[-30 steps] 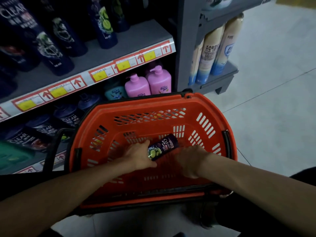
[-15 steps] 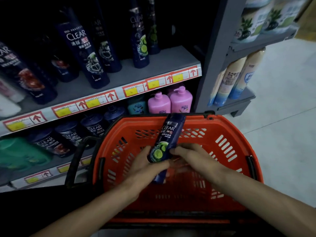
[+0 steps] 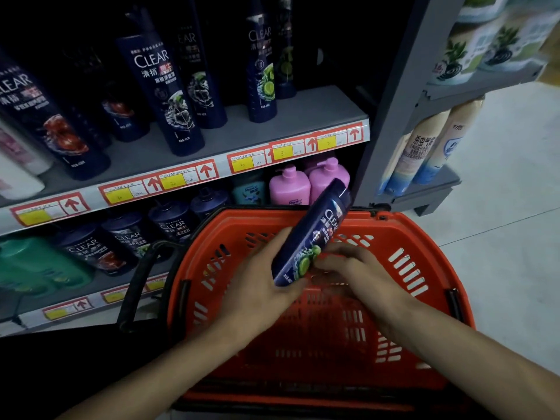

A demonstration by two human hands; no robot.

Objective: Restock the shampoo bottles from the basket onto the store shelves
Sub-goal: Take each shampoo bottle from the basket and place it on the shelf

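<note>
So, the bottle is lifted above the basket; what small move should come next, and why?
Probably raise the held bottle toward the upper shelf, beside the lime-label bottle standing there. The left hand grips it over the basket, both labels show limes, and bare shelf lies beside.

Up it comes: the shampoo bottle (image 3: 312, 237) is off the floor of the basket (image 3: 424, 237) now, raised in the left hand (image 3: 257, 277), which grips its lower end. It leans cap-first up and right, past the far rim. The right hand (image 3: 360, 274) has risen too, fingertips at the bottle's base.
</note>
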